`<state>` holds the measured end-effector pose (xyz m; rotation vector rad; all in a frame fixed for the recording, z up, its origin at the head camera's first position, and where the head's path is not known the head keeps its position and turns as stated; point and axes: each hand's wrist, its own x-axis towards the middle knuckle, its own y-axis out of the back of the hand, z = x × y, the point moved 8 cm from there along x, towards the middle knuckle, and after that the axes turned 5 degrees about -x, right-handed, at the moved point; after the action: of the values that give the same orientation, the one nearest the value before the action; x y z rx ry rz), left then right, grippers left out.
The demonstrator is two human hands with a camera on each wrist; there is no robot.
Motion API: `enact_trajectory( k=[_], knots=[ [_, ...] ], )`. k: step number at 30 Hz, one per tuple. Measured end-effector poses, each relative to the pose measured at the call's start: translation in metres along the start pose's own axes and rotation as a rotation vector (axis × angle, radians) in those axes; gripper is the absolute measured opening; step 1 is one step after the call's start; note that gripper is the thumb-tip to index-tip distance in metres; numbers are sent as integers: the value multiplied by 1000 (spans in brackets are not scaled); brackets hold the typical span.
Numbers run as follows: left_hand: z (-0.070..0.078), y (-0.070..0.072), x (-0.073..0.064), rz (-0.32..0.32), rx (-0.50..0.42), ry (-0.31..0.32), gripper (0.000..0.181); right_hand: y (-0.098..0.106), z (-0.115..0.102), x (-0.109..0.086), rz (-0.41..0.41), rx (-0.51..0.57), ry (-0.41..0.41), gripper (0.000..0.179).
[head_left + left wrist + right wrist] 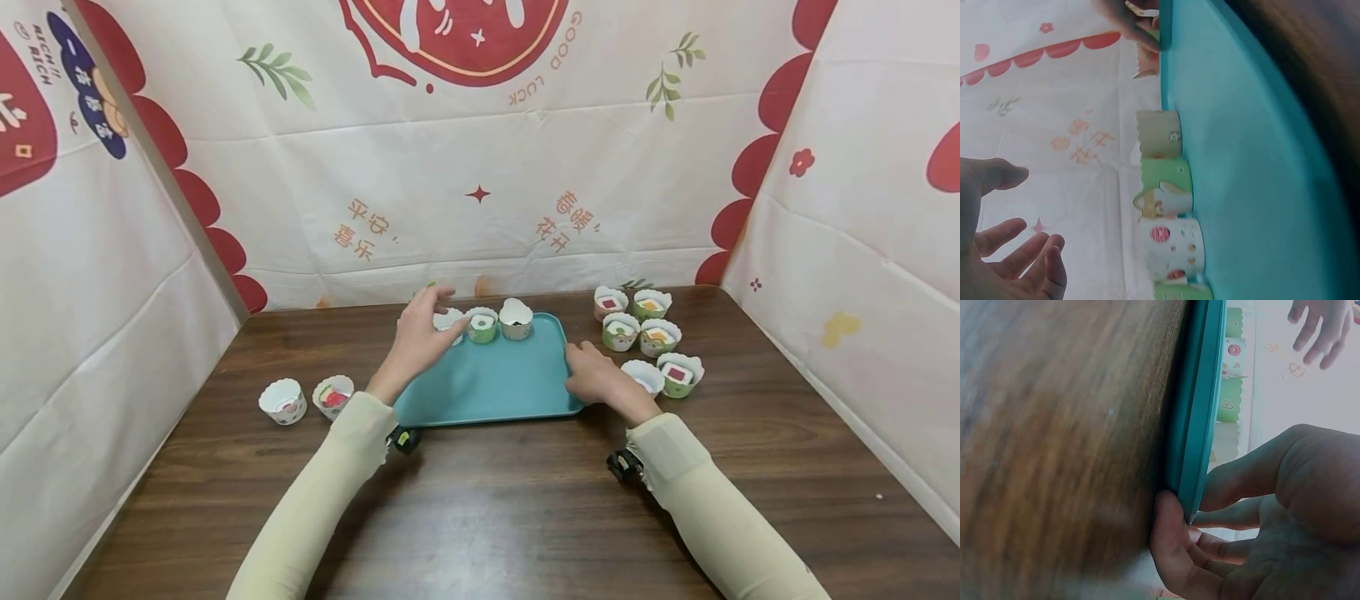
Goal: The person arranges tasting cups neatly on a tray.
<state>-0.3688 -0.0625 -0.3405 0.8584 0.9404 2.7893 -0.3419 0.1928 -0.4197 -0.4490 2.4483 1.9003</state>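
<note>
A teal tray (502, 383) lies flat on the table. My right hand (596, 372) pinches its right rim, with the thumb over the edge and fingers curled beneath, as the right wrist view shows. My left hand (422, 333) hovers over the tray's left part, fingers spread and holding nothing. Along the tray's back edge stands a row of paper cups: a beige one (1160, 134), a green one (1169, 187), a white one (1175, 250) and another green one (1182, 291). The left hand covers the row's left end in the head view.
Left of the tray are a white paper cup (283, 402) and a cup with red and yellow contents (333, 395). Several filled cups cluster on the right, including a green one (680, 375); a white cup (642, 377) sits beside my right wrist. Printed cloth (480, 242) walls the table's back and sides.
</note>
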Motion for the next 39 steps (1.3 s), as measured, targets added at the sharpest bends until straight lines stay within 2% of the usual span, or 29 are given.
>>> enact_trajectory(
  k=[7, 13, 17, 22, 30, 32, 34, 39],
  knots=[
    [-16, 29, -20, 78, 18, 9, 50, -1, 0, 2, 12, -13, 20, 66],
    [-23, 55, -30, 114, 52, -2, 50, -1, 0, 2, 27, -14, 26, 65],
    [-29, 78, -36, 150, 68, -16, 51, -3, -1, 2, 22, -13, 33, 65],
    [-48, 105, -45, 167, 93, 31, 52, -1, -1, 0, 22, -7, 25, 66],
    [-74, 137, -55, 136, 142, 126, 52, 0, 0, -1, 19, -3, 23, 67],
    [-79, 142, -56, 107, 150, 156, 52, -1, 0, 0, 17, -2, 19, 66],
    [-85, 145, -55, 53, 160, 191, 54, -1, 1, -1, 15, 1, 11, 66],
    [-97, 143, -57, -139, 192, 290, 61, 0, 1, -1, 17, 2, 4, 67]
  ],
)
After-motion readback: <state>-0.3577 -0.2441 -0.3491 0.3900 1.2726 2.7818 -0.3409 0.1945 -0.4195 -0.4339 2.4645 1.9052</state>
